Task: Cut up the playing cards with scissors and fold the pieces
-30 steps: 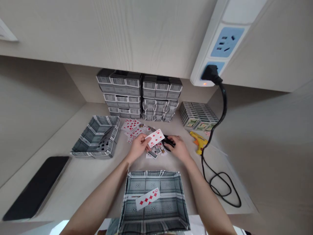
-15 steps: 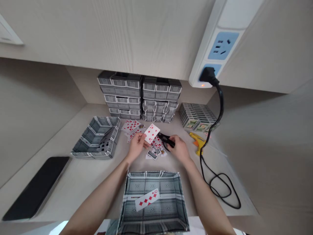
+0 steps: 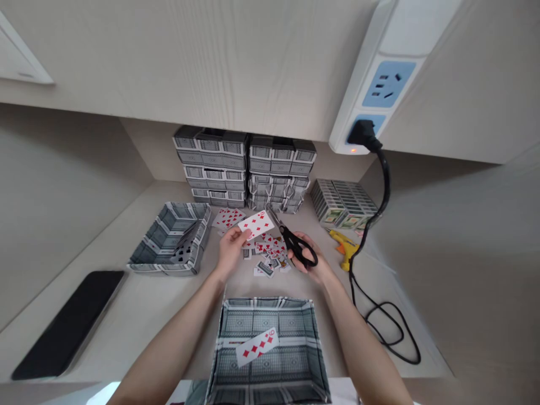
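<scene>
My left hand (image 3: 231, 247) pinches a playing card (image 3: 257, 224), a six of diamonds, tilted with its face toward me. In my right hand (image 3: 311, 260) are black-handled scissors (image 3: 294, 241), their blades pointing up and left beside the card's right edge. Below both hands lies a pile of cut card pieces (image 3: 270, 254) with red and dark markings. Whole red cards (image 3: 228, 218) are spread behind my left hand. Nearest me is an open box made of playing cards (image 3: 268, 382), with a cut diamond card strip (image 3: 256, 347) inside.
Another card box (image 3: 162, 239) with cards in it stands at left, by a black phone-like slab (image 3: 70, 323). Stacked card boxes (image 3: 217, 163) and card packs (image 3: 343, 202) line the back. A yellow glue gun (image 3: 345, 246) and black cable (image 3: 386, 180) are at right.
The card in my left hand has turned to lie more sideways. My right hand has rotated, and the scissors now point up with their blades close to the card.
</scene>
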Demonstrator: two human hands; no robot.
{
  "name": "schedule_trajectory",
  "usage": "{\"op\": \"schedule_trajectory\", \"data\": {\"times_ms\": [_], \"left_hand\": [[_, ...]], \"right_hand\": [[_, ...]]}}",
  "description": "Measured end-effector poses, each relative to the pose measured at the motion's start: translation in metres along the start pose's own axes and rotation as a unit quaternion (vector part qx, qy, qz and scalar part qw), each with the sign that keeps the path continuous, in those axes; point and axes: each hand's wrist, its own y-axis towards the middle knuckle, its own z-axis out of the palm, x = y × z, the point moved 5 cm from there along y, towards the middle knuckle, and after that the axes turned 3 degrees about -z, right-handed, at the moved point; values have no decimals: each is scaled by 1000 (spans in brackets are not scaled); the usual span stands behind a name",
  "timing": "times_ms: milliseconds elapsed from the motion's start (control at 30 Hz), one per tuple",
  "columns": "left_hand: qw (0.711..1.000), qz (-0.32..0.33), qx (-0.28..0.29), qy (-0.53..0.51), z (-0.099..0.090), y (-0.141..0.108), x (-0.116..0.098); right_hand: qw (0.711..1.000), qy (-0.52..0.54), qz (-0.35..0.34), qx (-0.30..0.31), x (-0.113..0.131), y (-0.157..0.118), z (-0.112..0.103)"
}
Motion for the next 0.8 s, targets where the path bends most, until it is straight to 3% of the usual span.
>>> {"op": "schedule_trajectory", "data": {"times_ms": [167, 367, 600, 800], "left_hand": [[998, -43, 41, -33, 5, -3, 1], [994, -66, 23, -81, 2, -2, 4], [996, -57, 21, -71, 2, -1, 3], [996, -45, 37, -68, 5, -4, 0]], "right_hand": [[999, 4, -34, 22, 2, 1, 7], [996, 17, -80, 41, 3, 1, 9], [989, -99, 44, 100, -1, -3, 10], [983, -85, 103, 128, -11, -6, 21]]}}
